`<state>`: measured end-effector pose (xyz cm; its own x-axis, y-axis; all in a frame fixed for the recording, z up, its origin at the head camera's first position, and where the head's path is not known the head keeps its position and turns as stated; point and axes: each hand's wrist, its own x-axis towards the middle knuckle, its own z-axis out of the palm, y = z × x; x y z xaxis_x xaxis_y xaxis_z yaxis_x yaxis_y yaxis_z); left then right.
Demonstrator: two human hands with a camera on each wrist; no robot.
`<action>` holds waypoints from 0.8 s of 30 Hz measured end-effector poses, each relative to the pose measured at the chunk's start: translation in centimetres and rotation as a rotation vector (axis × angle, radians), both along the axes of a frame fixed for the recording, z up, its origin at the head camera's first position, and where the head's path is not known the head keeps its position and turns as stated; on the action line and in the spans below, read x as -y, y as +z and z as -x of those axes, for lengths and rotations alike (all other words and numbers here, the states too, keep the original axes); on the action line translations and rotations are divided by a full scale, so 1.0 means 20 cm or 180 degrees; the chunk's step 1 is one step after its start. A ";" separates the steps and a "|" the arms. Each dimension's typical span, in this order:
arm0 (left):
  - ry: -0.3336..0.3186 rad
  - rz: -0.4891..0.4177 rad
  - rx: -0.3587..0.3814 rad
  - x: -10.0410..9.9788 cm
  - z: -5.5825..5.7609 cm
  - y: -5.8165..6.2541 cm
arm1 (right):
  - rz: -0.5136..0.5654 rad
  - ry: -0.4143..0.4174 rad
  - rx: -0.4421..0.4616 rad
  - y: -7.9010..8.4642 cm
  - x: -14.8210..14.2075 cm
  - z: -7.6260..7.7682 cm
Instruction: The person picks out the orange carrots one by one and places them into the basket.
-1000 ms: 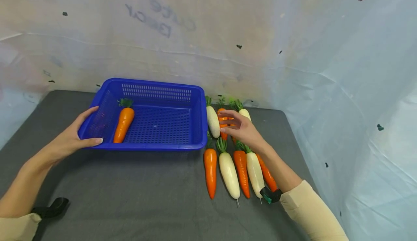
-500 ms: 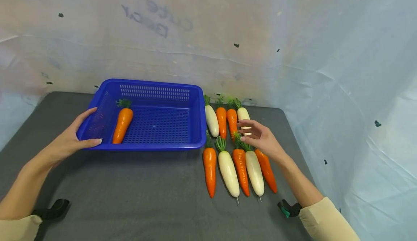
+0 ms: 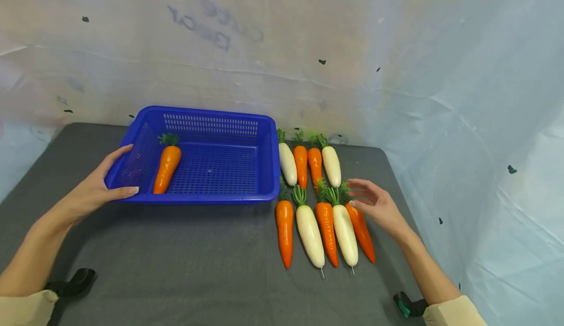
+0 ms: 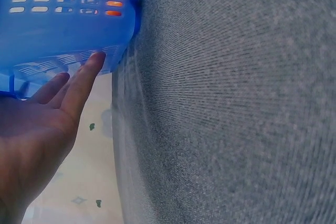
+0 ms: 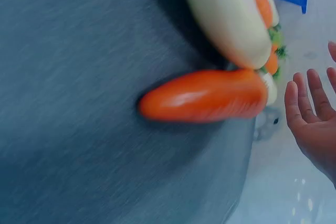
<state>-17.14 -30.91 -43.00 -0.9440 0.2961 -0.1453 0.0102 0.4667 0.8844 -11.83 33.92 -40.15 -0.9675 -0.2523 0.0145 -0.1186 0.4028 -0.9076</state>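
Note:
My left hand (image 3: 94, 181) grips the left end of a blue plastic basket (image 3: 211, 198), thumb at the front rim and fingers on the outer side. In the left wrist view, its fingers lie along the slotted wall. One orange carrot (image 3: 167, 167) with a green top lies inside the basket at the left. My right hand (image 3: 376, 206) hovers by the leafy top of the rightmost carrot (image 3: 361, 233), fingers loosely bent and holding nothing. In the right wrist view that hand (image 5: 317, 124) is apart from the carrot. Beside this carrot lies a white radish (image 3: 345, 233).
Right of the basket, carrots and white radishes lie in two rows, among them a front carrot (image 3: 285, 233) and a back radish (image 3: 331, 167). They rest on a grey cloth-covered table (image 3: 189, 267). Pale plastic sheeting (image 3: 282, 32) hangs behind and at the right.
My right hand has moved right and toward me, from over the back row to the rightmost front carrot. The left hand, the basket and the vegetables stay in place.

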 end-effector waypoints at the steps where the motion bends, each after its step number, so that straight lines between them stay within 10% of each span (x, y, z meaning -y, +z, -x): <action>1: 0.0006 -0.0001 0.0001 0.00 0.00 0.00 | 0.0008 -0.0015 -0.0007 -0.01 -0.01 -0.01; 24: 0.0022 0.0029 0.0007 0.01 0.00 -0.01 | -0.0695 -0.0293 0.0425 -0.20 -0.15 -0.11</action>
